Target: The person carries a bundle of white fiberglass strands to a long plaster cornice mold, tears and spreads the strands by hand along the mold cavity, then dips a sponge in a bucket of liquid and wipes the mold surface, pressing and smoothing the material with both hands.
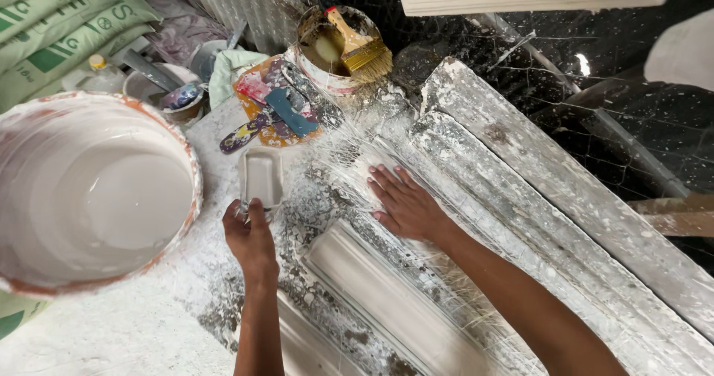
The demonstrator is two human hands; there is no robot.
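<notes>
**Plaster moulding under one hand, small tub in the other**

Plaster moulding (394,301) lies on the spattered white worktable (134,331), its long axis running from the upper left, near the fibre mat, down toward the lower right edge of the head view. Beside it, longer crusted mould strips (565,197) run the same diagonal.

The right hand (405,201) lies flat and open, fingers spread and pointing up-left, pressed onto the white fibre mat (349,160) at the moulding's upper end; it grips nothing.

The left hand (249,235) is curled around the near rim of a small rectangular tub (262,177) holding white liquid, the tub's long side pointing away from the person.

To the left stands a large bucket (89,197) of white plaster. Beyond the tub lie paint-stained scrapers (279,112), and a brush (357,45) rests across a small pail (331,78).
</notes>
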